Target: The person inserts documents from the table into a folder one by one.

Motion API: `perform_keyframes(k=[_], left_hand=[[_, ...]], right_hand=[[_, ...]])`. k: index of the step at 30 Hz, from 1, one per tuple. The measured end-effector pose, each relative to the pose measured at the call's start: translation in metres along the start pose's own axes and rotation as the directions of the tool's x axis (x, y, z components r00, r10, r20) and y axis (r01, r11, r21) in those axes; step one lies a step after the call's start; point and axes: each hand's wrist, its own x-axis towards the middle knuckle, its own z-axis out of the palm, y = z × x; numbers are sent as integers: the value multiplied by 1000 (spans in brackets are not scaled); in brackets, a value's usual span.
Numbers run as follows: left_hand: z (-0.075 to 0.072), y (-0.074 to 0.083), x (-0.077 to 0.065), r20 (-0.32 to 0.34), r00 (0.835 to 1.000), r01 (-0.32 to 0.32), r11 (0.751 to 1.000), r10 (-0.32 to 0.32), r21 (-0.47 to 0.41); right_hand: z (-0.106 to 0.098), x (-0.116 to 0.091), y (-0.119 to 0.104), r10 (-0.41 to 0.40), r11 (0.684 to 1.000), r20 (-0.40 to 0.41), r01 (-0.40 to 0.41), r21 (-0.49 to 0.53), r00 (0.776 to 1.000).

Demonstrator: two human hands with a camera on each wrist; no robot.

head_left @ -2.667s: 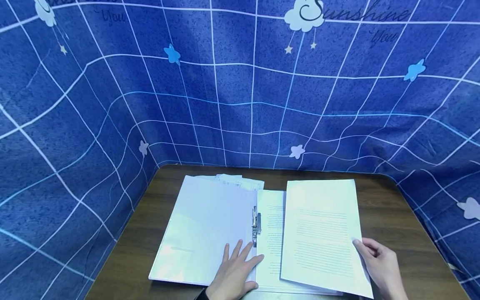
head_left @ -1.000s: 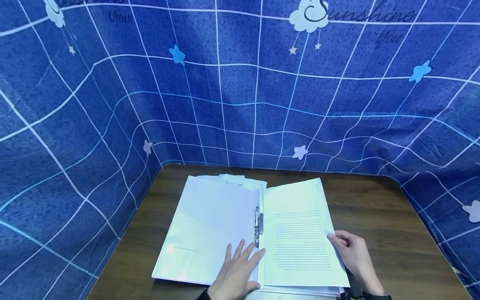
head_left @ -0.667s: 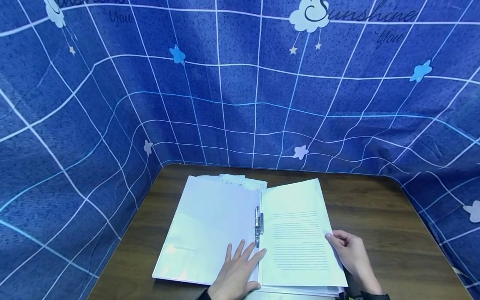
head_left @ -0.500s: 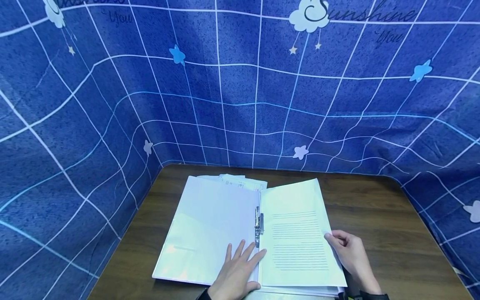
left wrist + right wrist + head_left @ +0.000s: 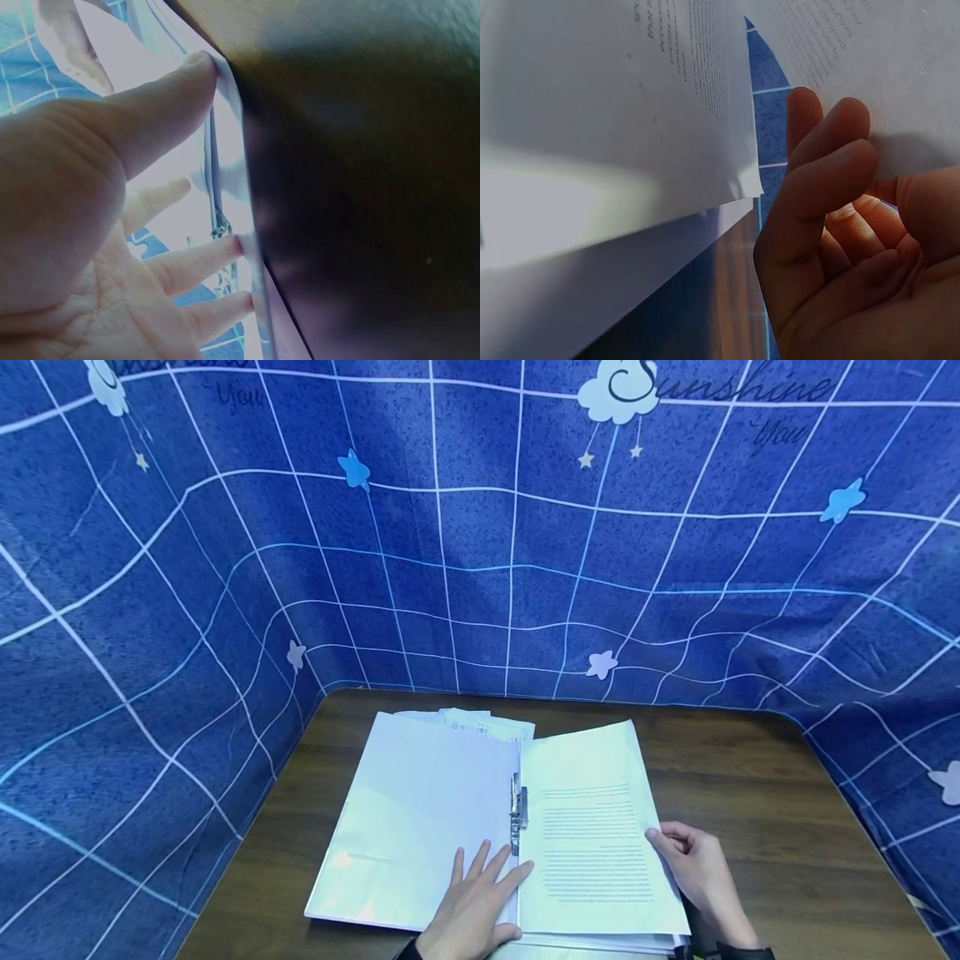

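Observation:
An open white folder (image 5: 420,810) lies on the table, with a metal clip (image 5: 515,810) along its spine. My left hand (image 5: 472,906) rests with spread, straight fingers on the folder's lower inner part, near the clip; in the left wrist view its thumb and fingers lie along the folder's edge. On the right half, a printed sheet of paper (image 5: 588,827) lies over the stack, its left edge close to the clip. My right hand (image 5: 697,864) pinches that sheet's right edge between thumb and fingers; the right wrist view shows the sheet lifted apart from the pages (image 5: 592,112) beneath.
Loose printed papers (image 5: 487,724) stick out behind the folder's left cover. The brown wooden table (image 5: 787,827) extends to the right and left. A blue patterned cloth (image 5: 480,527) hangs behind and at both sides.
My right hand has carried the printed sheet leftward from the right, over the stack and up to the clip, with only slight leftward drift lately. My left hand has stayed on the folder.

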Motion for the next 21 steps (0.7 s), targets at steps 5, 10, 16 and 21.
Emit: perform_keyframes(k=[5,10,16,21], left_hand=[[-1,0,0,-6,1000,-8,1000,8,-4],[-2,-1,-1,-10,1000,-17,1000,17,7],[-1,-1,-1,-15,1000,-26,999,26,22],[-1,-1,0,-8,1000,-23,999,23,31]], right_hand=[[1,1,0,4,1000,0,-4,-8,1000],[4,1,0,16,999,-3,-16,-31,1000],[7,2,0,30,997,-9,-30,-65,1000],[8,3,1,31,995,-17,-33,-96,999]])
